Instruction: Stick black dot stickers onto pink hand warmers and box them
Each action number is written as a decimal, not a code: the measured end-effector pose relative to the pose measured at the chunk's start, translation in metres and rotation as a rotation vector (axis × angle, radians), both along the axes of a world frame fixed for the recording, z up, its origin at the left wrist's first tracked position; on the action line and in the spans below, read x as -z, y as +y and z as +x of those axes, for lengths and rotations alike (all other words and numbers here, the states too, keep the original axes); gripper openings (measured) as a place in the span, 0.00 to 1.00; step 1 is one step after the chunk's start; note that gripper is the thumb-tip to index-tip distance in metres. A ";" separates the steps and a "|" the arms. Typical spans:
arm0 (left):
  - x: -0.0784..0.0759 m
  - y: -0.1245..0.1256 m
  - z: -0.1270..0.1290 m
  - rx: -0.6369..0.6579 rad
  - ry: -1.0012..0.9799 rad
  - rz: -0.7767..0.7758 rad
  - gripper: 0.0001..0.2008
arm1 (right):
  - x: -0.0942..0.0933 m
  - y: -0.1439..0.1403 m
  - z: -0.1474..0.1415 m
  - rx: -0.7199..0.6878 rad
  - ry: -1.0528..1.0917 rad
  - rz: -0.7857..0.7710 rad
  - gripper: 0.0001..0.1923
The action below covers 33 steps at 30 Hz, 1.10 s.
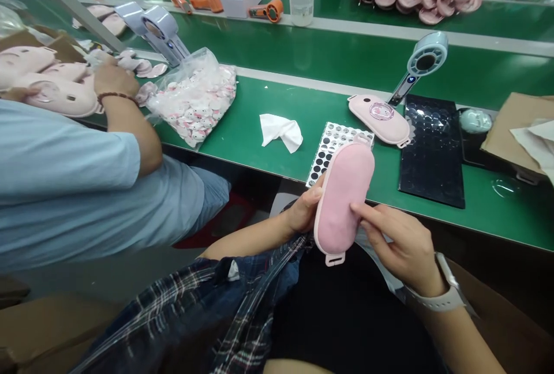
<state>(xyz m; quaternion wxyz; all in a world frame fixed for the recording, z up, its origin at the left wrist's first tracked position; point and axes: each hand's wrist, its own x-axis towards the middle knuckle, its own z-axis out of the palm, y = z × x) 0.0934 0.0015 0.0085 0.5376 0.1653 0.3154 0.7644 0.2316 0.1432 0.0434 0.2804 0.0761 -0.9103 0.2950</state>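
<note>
A pink padded eye mask [346, 195] with a pale rim and a strap loop at each end is tilted up above the table's front edge. My left hand [307, 209] grips its left edge, with part of the fingers hidden behind it. At the right edge, my right hand [396, 241] has its index fingertip on the pink face and its other fingers curled by the rim. Just beyond lies a sheet of round black stickers [322, 157], partly covered by the mask. A second pink eye mask [381, 119] with an oval emblem rests farther back on the table.
A black board [433, 154] lies at right, beside a cardboard piece [515, 128]. A light-blue handheld fan [426, 62] stands behind. A crumpled tissue [281, 130] and a bag of small parts [197, 100] are left. A co-worker's arm [125, 103] reaches over the table at far left.
</note>
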 end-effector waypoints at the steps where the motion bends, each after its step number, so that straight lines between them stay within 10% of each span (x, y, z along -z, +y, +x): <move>1: 0.001 0.001 0.000 -0.017 0.010 0.000 0.38 | 0.001 0.002 0.001 0.049 -0.004 0.005 0.18; 33: -0.009 0.001 -0.005 0.127 -0.388 -0.003 0.41 | 0.001 0.003 -0.001 0.117 -0.046 -0.169 0.08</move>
